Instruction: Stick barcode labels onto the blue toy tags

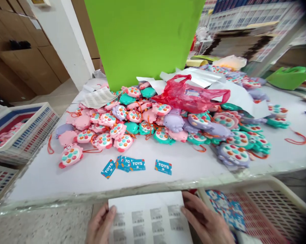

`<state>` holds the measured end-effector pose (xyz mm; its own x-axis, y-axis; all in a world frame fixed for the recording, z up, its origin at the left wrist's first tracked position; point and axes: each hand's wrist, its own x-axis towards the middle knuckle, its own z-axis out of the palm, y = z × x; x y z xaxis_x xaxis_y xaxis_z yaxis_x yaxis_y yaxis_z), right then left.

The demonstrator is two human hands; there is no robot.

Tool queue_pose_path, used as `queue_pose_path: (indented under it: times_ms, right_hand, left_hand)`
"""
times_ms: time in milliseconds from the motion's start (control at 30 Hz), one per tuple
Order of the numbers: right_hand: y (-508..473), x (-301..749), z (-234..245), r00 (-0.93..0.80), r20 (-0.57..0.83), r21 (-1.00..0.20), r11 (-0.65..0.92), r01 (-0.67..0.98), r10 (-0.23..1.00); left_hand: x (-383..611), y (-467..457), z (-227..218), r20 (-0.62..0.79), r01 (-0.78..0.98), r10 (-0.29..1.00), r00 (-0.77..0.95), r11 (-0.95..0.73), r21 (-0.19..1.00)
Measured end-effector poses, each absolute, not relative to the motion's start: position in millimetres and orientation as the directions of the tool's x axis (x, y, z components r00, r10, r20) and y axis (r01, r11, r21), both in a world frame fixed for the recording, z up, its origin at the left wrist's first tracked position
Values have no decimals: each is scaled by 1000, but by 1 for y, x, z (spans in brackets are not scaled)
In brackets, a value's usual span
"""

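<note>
our white table [79,179] carries a heap of animal-shaped button toys [174,122], probably piled farther back to keep them off our paperwork. just past the near edge, our left hand [102,223] and right hand [208,217] pinch the barcode-label sheet [147,218] by opposite sides, likely so it lies flat and readable. blue "toys" cards [138,164] sit up front, presumably for easy reach.
</note>
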<state>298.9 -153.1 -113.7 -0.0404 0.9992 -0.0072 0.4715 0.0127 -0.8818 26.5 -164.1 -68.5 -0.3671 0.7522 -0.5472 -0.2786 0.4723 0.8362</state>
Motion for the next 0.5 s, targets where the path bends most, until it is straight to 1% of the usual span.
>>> queue_pose_path:
  times_ms: [100, 267, 333, 400, 467, 500]
  right_hand:
    - [-157, 301, -120, 6, 28, -879, 21, 477, 1000]
    - [-156, 311, -124, 29, 41, -907, 25, 421, 999]
    - [-154, 311, -122, 7, 12, -925, 8, 379, 1000]
    - [-151, 308, -117, -1, -60, -940, -56, 337, 998]
    - [-149, 304, -107, 6, -108, -947, -105, 305, 994]
    - [-149, 302, -101, 8, -107, -947, -105, 303, 994]
  left_hand:
    - [27, -170, -67, -463, -227, 764, -449, 404, 886]
    - [30, -183, -61, -329, -126, 814, -479, 307, 943]
    - [31, -185, -60, -273, -97, 834, -480, 258, 961]
    - [31, -187, -58, -244, -61, 849, -468, 245, 968]
    - [31, -188, -56, -255, -4, 860, -443, 283, 959]
    - [30, -189, -55, -270, 31, 861, -430, 313, 949]
